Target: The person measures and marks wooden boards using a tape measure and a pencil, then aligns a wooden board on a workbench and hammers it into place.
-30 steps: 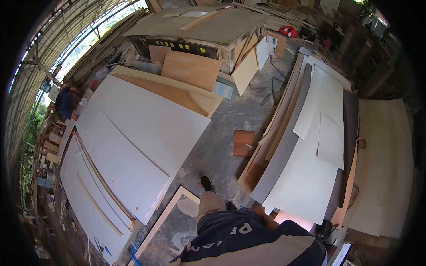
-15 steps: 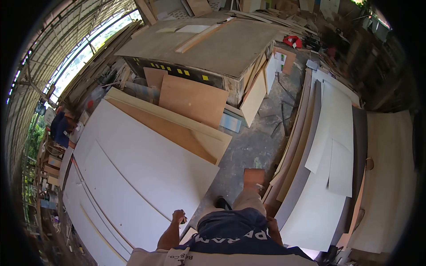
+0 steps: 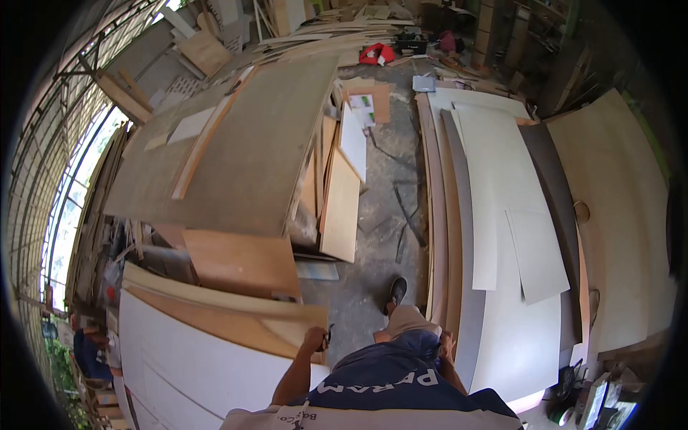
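Note:
My left hand (image 3: 312,340) is closed around a small dark object (image 3: 329,335), too small to make out. It is above the corner where the tan boards (image 3: 301,313) meet the white sheet (image 3: 215,358). Close by my right thigh hangs my right hand (image 3: 447,345), near the edges of the stacked sheets (image 3: 462,287). Its fingers are blurred and partly hidden against my clothing, and no held thing shows.
A walkway (image 3: 383,244) runs ahead between a large brown-topped bench (image 3: 251,136) and the stack of pale sheets. Panels (image 3: 342,208) lean on the bench's side. Dark strips (image 3: 408,211) lie on the floor. Another person (image 3: 92,355) is at the far left.
I have stepped forward along the walkway, and my view has turned right. The bench and sheets appear nearer and shifted left. The small dark object is still in my left hand.

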`<state>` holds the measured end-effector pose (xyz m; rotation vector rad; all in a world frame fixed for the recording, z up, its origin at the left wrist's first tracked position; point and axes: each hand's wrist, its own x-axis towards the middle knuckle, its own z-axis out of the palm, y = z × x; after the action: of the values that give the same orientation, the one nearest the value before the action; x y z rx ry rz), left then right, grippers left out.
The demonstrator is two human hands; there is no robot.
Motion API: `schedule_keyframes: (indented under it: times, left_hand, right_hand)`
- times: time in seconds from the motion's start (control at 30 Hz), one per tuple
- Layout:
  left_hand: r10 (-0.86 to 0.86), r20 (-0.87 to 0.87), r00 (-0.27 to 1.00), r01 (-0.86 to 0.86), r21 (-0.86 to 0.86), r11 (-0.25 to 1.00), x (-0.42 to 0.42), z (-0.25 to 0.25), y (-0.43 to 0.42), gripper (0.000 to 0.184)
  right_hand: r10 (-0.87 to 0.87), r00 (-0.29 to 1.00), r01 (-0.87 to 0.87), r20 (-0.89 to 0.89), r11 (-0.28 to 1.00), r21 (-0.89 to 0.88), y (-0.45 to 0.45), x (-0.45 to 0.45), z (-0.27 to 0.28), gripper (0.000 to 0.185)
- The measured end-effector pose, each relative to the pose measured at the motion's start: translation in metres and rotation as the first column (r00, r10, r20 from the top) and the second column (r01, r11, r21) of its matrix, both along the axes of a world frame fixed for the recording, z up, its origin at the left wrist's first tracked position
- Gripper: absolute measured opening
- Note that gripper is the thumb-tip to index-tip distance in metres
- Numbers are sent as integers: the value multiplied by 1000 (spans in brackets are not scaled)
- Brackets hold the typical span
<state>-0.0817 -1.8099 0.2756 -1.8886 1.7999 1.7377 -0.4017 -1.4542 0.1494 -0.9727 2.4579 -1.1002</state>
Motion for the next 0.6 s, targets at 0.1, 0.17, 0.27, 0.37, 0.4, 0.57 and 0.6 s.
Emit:
schedule_keyframes:
  times: [0.1,0.17,0.27,0.37,0.4,0.57,0.6]
  left_hand:
    - [-209,133,969,209,13,978,-23,-48,-39,28]
    - [-463,284,840,483,0,876,-44,-58,-54,26]
    - [-206,135,969,222,-115,968,-64,-97,-75,25]
    - [-85,69,994,89,-57,994,-84,-112,-100,23]
    - [-480,194,855,512,-174,841,-96,-96,-115,24]
    - [-608,243,756,605,97,790,-176,-107,-191,28]
    - [-597,255,761,582,136,801,-197,-111,-214,28]
  right_hand:
    - [-196,948,91,249,921,379,-21,-76,50,43]
    - [-291,903,93,317,851,517,-15,-114,85,42]
    - [-377,862,81,337,760,644,3,-184,119,42]
    - [-448,833,83,326,683,725,1,-247,146,42]
    - [-462,826,80,322,663,745,-6,-266,151,41]
    - [-506,812,91,291,602,793,-94,-372,147,41]
    - [-502,815,94,289,608,789,-117,-393,145,41]
